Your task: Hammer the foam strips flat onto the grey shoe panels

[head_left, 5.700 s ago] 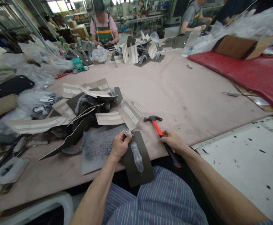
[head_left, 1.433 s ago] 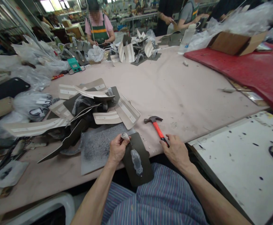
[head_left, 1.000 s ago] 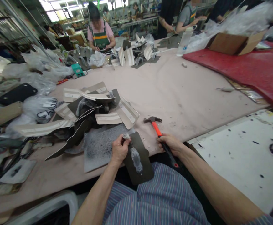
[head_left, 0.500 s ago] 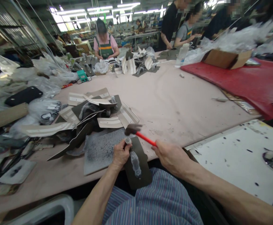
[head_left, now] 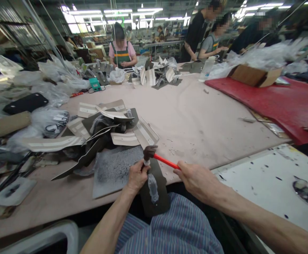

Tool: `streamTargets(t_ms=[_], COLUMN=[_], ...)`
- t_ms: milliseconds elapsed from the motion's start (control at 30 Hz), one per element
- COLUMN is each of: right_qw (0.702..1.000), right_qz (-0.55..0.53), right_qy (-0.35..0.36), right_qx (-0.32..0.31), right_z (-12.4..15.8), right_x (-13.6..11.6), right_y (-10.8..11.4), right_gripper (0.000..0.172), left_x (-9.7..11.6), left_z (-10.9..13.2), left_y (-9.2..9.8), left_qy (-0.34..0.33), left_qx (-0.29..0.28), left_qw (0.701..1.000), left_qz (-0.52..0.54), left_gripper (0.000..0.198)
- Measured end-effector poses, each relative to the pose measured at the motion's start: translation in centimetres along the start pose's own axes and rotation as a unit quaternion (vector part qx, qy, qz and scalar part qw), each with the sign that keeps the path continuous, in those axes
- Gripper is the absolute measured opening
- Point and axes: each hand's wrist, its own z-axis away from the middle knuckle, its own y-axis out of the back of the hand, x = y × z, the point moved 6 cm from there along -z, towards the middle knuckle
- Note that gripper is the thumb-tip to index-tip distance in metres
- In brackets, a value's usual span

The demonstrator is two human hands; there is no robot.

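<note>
My right hand point(head_left: 195, 178) is closed round the red handle of a hammer point(head_left: 167, 162). The hammer's dark head is over the top of a short, pale, round-topped punch point(head_left: 146, 162), at or very near contact. Closed fingers of my left hand point(head_left: 137, 176) grip that punch upright; its lower end is hidden. Under it is a dark olive panel point(head_left: 160, 197) with a strip of clear plastic wrap point(head_left: 153, 188) on it, its near end hanging over the table edge by my lap. A worn grey slab point(head_left: 114, 169) lies just left of my left hand.
Beyond the slab is a loose pile of panels point(head_left: 124, 138) with pale strips. Plastic bags point(head_left: 50, 123) crowd the left side. A red sheet point(head_left: 249, 95) carries an open cardboard box point(head_left: 249, 74) at right. A white spotted board point(head_left: 262, 183) sits near my right arm. Several people work across the table.
The hammer head has come down from just above the punch onto or right by its top. My left hand keeps its grip, and the view has shifted slightly.
</note>
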Motion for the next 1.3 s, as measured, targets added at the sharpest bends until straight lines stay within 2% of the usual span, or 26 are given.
streamTargets(t_ms=[67, 133, 167, 200, 300, 333, 367, 467, 567, 633, 700, 767, 833, 867, 933, 967, 1033, 1100, 1167, 1233, 1300], right_qw=[0.994, 0.969, 0.963, 0.966, 0.998, 1.0, 0.999, 0.992, 0.968, 0.957, 0.96, 0.972, 0.984, 0.988, 0.989, 0.99, 0.995, 0.997, 0.996, 0.996, 0.991], right_qz=[-0.041, -0.104, -0.118, -0.114, -0.035, -0.012, -0.002, -0.067, -0.165, -0.158, -0.108, -0.065, -0.066, -0.086, -0.13, -0.132, -0.09, -0.031, -0.007, -0.037, -0.118], right_qy=[-0.001, 0.002, 0.009, 0.014, 0.012, -0.008, -0.034, -0.103, -0.187, -0.237, -0.255, -0.223, -0.139, -0.085, 0.011, 0.034, 0.029, -0.011, -0.037, -0.042, -0.055], right_qx=[0.099, 0.223, 0.244, 0.231, 0.052, 0.002, -0.021, -0.006, -0.022, -0.046, -0.032, 0.025, 0.085, 0.096, 0.065, 0.032, -0.033, -0.072, -0.086, -0.069, -0.018], right_z=[-0.1, 0.3, 0.5, 0.6, 0.6, 0.7, 0.8, 0.4, -0.6, -1.3, -1.8, -2.0, -2.0, -1.9, -1.6, -1.5, -1.2, -0.9, -0.5, -0.3, -0.4], right_x=[-0.4, -0.8, -1.0, -1.1, -0.2, 0.7, 1.8, 5.1, 8.6, 10.3, 10.8, 9.3, 5.7, 3.5, -1.1, -3.0, -5.4, -6.2, -6.0, -5.4, -4.2], right_y=[2.0, 3.9, 4.0, 3.5, -0.3, -1.4, -2.1, -3.0, -5.3, -7.1, -8.0, -7.7, -7.1, -7.1, -8.2, -9.2, -11.5, -13.5, -14.5, -14.4, -13.2], right_gripper=[0.029, 0.032, 0.033, 0.033, 0.029, 0.028, 0.027, 0.032, 0.038, 0.04, 0.034, 0.029, 0.038, 0.043, 0.048, 0.05, 0.049, 0.049, 0.049, 0.048, 0.046], left_x=[0.1, 0.0, 0.0, 0.0, -0.1, -0.1, -0.1, 0.0, -0.1, -0.2, -0.1, 0.0, 0.3, 0.3, 0.4, 0.3, -0.2, -1.0, -1.8, -2.0, -2.0], left_z=[0.0, 0.1, 0.1, 0.1, 0.1, 0.1, 0.1, 0.1, 0.1, 0.1, 0.0, 0.0, 0.0, -0.1, -0.1, -0.1, -0.3, -0.5, -0.7, -1.0, -1.4], left_y=[0.0, 0.0, 0.0, 0.0, 0.0, 0.0, 0.0, 0.1, 0.1, 0.1, 0.2, 0.4, 0.5, 0.5, 0.5, 0.5, 0.3, 0.7, 1.5, 2.4, 3.4], left_qy=[-0.003, -0.001, 0.0, 0.001, 0.001, 0.0, -0.001, -0.005, -0.002, 0.0, 0.003, 0.004, 0.007, 0.008, 0.014, 0.02, 0.042, 0.093, 0.14, 0.148, 0.129], left_qx=[-0.001, 0.0, 0.001, 0.0, -0.001, -0.001, 0.001, 0.008, 0.004, 0.002, 0.005, 0.007, 0.007, 0.009, 0.016, 0.021, 0.034, 0.078, 0.133, 0.159, 0.161], left_qw=[1.0, 1.0, 1.0, 1.0, 1.0, 1.0, 1.0, 1.0, 1.0, 1.0, 0.999, 0.999, 0.999, 0.999, 0.999, 0.998, 0.996, 0.986, 0.969, 0.964, 0.968], left_qz=[-0.003, -0.005, -0.006, -0.007, -0.004, -0.002, 0.0, 0.007, 0.024, 0.031, 0.034, 0.036, 0.037, 0.037, 0.041, 0.049, 0.073, 0.117, 0.152, 0.153, 0.14], left_gripper=[0.011, 0.011, 0.011, 0.012, 0.013, 0.013, 0.013, 0.011, 0.012, 0.013, 0.013, 0.011, 0.009, 0.009, 0.011, 0.011, 0.012, 0.016, 0.022, 0.024, 0.024])
